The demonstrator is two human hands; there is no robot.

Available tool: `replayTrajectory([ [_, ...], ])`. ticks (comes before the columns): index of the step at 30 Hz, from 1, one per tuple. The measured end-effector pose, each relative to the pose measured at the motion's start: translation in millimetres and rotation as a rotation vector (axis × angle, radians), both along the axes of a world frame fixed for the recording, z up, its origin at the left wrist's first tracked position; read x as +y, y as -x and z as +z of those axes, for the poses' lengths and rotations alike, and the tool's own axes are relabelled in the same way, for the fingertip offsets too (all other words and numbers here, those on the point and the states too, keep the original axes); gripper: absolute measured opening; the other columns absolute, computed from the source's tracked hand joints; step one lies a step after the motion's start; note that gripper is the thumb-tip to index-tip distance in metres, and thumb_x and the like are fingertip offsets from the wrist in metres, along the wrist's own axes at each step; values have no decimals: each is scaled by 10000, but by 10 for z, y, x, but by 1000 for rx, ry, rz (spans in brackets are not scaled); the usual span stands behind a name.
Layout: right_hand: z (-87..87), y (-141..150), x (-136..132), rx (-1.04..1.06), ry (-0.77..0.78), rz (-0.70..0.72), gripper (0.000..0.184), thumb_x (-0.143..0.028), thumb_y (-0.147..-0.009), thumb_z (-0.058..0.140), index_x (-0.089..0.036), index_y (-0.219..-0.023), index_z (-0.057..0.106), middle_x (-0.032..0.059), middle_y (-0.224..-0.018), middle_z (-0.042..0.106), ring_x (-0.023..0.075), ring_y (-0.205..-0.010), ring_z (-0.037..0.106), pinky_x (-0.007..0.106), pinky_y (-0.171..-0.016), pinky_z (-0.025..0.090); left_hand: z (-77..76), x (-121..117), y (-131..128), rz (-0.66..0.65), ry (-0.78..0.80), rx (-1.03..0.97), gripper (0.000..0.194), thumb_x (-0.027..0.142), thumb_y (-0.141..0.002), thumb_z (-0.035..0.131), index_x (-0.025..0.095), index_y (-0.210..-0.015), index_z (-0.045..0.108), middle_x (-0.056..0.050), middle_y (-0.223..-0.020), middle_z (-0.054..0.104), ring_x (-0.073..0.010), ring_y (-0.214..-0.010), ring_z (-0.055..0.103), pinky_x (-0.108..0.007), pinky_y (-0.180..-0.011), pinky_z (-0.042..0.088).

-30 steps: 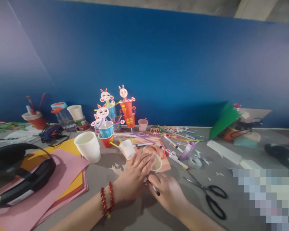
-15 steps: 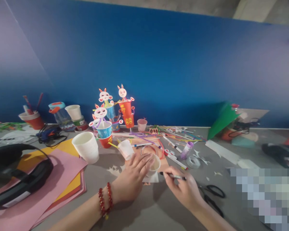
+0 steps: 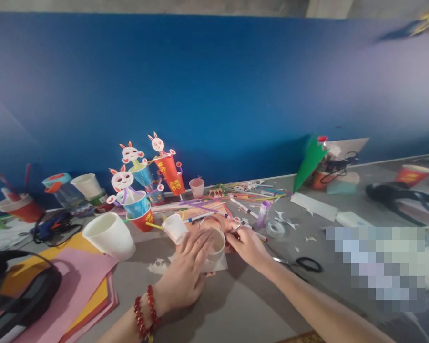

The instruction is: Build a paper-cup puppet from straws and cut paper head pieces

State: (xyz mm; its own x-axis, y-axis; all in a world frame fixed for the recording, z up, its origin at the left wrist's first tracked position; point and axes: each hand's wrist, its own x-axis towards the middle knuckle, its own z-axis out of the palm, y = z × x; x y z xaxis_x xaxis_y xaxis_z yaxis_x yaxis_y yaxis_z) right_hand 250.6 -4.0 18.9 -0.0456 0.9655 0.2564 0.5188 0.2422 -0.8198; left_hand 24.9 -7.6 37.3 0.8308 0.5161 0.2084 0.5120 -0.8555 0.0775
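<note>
My left hand (image 3: 189, 259), with a red bead bracelet at the wrist, lies with its fingers over the left side of a small pale cup (image 3: 219, 245), holding it down on a white piece of paper (image 3: 220, 265). My right hand (image 3: 249, 245) is closed on a marker (image 3: 239, 226) at the cup's right side. The marker's tip is hidden by the hand. Beside my left fingers, a white paper cup (image 3: 175, 228) with yellow stems leans over. Black-handled scissors (image 3: 309, 264) lie right of my right forearm.
Rabbit-faced cup figures (image 3: 137, 202) stand at the back left. A larger white cup (image 3: 109, 236) is by coloured paper sheets (image 3: 89, 267) and headphones (image 3: 25, 290). Behind my hands are a purple glue stick (image 3: 263, 213), a tape roll (image 3: 275, 229) and scattered pipe cleaners (image 3: 250, 190).
My right hand has moved up and left with the marker, from in front of the cup to its right side. My left hand stays on the cup. The view has turned slightly right.
</note>
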Motion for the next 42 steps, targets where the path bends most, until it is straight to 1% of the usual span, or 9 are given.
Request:
replayTrajectory([
  [7, -3, -32, -78, 9, 17, 48, 167, -190, -848, 493, -221, -718, 594, -11, -632, 693, 164, -586, 654, 226, -572, 440, -5, 3, 15, -8, -11, -13, 921, 41, -696, 498, 176, -1532, 136, -168, -1613, 236, -335, -1501, 105, -652, -1171, 130],
  [13, 60, -146, -162, 72, 33, -20, 217, -250, -876, 474, -230, -667, 530, -5, -571, 667, 166, -527, 641, 231, -533, 451, -1, -7, 15, 20, 44, -21, 1021, 30, -637, 484, 199, -1553, 68, -127, -1618, 238, -316, -1502, 101, -635, -1178, 115],
  [19, 5, -166, -66, 151, 30, -10, 228, -368, -913, 466, -226, -759, 556, 11, -627, 682, 179, -546, 656, 246, -535, 490, 29, -13, 11, 34, 72, -22, 945, 37, -677, 474, 222, -1542, 143, -98, -1622, 244, -295, -1504, 114, -615, -1185, 132],
  [22, -14, -164, -146, 160, -21, -40, 251, -379, -927, 459, -228, -739, 526, 4, -601, 637, 169, -511, 622, 240, -510, 469, 42, -11, 9, 39, 80, -5, 941, 24, -671, 463, 215, -1539, 154, -96, -1619, 262, -284, -1497, 154, -612, -1183, 149],
  [26, 23, -137, -449, 7, -249, -64, 194, -315, -938, 455, -235, -779, 532, 5, -616, 596, 166, -523, 588, 229, -452, 395, 26, -4, 2, 32, 53, 5, 934, -1, -649, 458, 198, -1525, 202, -104, -1604, 303, -278, -1482, 208, -599, -1177, 176],
  [30, 56, 36, -685, -246, -399, 143, 111, -215, -937, 489, -235, -878, 581, 22, -690, 656, 172, -606, 623, 253, -595, 450, -7, 10, 0, 25, 16, -33, 931, -32, -661, 449, 204, -1529, 208, -93, -1600, 316, -266, -1478, 222, -556, -1176, 208],
  [34, -6, 280, -661, -377, -426, 212, 135, -172, -947, 469, -220, -888, 581, 32, -721, 681, 160, -638, 639, 235, -608, 419, -12, 19, -4, 4, -1, -63, 868, 3, -715, 489, 184, -1523, 229, -113, -1591, 331, -287, -1466, 246, -540, -1158, 247],
  [39, -136, 464, -524, -556, -559, 142, 150, -84, -856, 512, -210, -781, 544, 6, -663, 664, 151, -596, 615, 240, -570, 340, -16, 23, -1, -22, -8, -89, 849, 43, -750, 511, 171, -1530, 202, -142, -1566, 369, -305, -1446, 287, -540, -1140, 269],
  [42, -179, 502, -503, -613, -566, 110, 165, -46, -782, 570, -209, -775, 546, 2, -689, 682, 151, -610, 617, 248, -570, 327, -35, 28, 2, -32, -19, -99, 867, 40, -736, 520, 158, -1531, 193, -152, -1565, 366, -310, -1449, 277, -543, -1143, 267],
])
